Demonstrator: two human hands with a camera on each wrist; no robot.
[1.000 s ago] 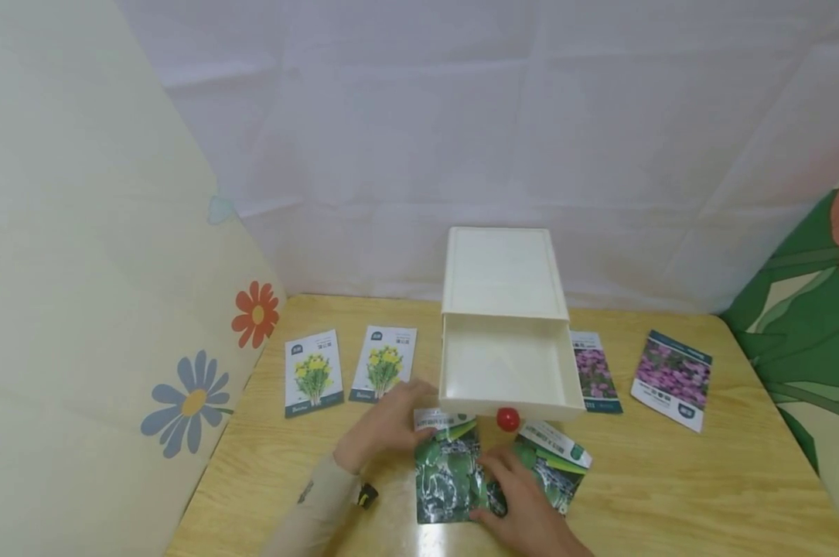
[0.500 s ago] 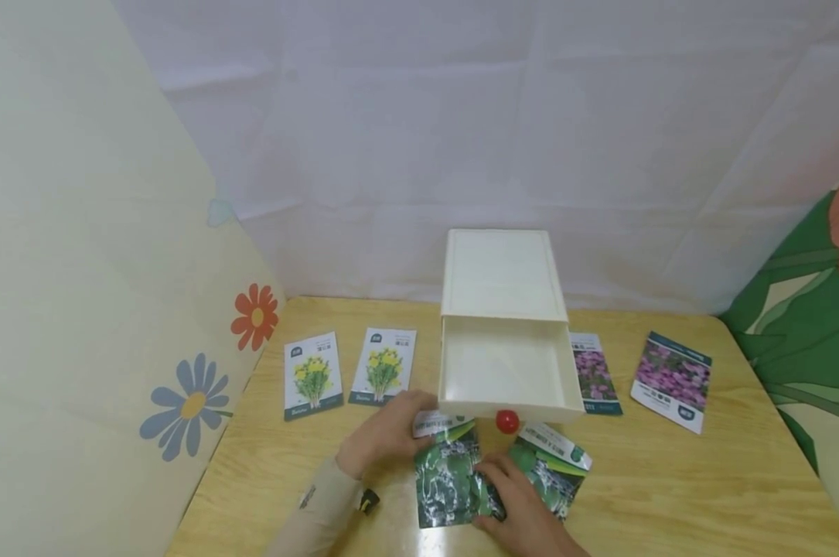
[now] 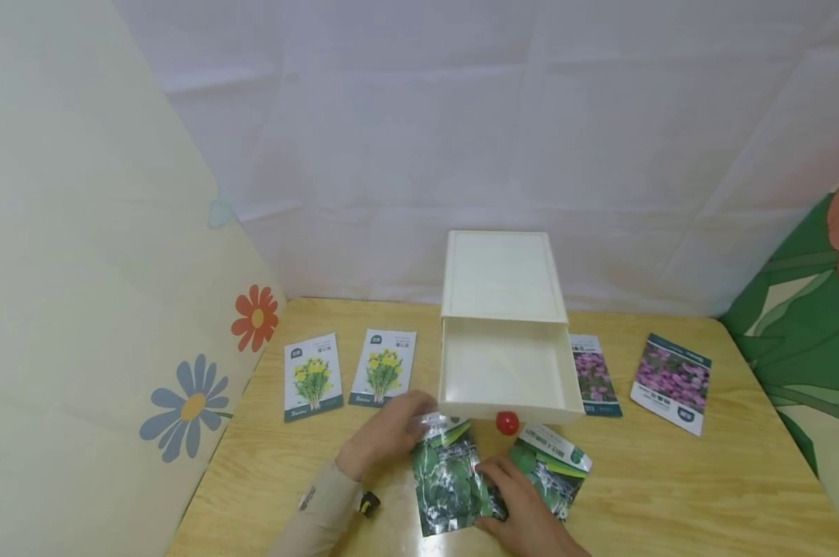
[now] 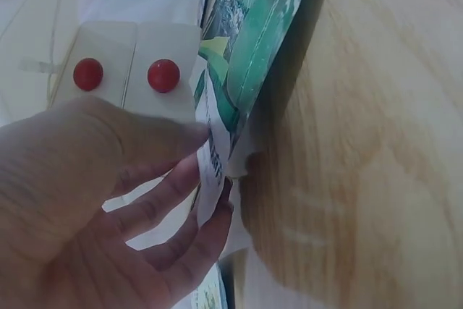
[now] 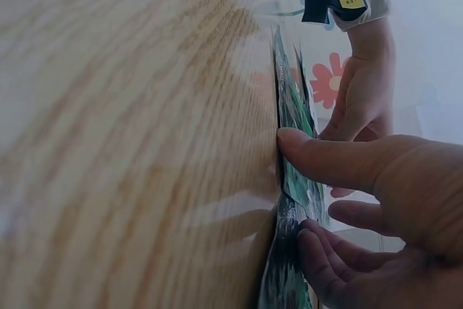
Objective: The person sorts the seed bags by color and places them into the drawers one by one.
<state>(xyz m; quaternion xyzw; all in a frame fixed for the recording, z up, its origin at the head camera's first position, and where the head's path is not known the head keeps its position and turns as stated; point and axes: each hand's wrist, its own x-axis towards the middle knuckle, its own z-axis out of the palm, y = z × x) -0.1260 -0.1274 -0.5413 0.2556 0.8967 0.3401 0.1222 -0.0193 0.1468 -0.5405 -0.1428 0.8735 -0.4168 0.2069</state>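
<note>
1. Left hand (image 3: 383, 438) pinches the top of the green packet (image 3: 447, 483) between thumb and fingers.
2. Right hand (image 3: 523, 509) touches its right edge; clamping cannot be determined.
3. The packet lies in front of the open drawer (image 3: 544, 413).

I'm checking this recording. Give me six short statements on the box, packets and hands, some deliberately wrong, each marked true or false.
1. The drawer of the white box stands open. True.
2. The left hand pinches one end of a green packet. True.
3. The right hand is inside the drawer. False: it is on that green packet, in front of the drawer.
4. The drawer's knob is blue. False: it is red.
5. In the head view, two yellow-flower packets lie left of the box. True.
6. The purple-flower packets are inside the drawer. False: they lie on the table.
</note>
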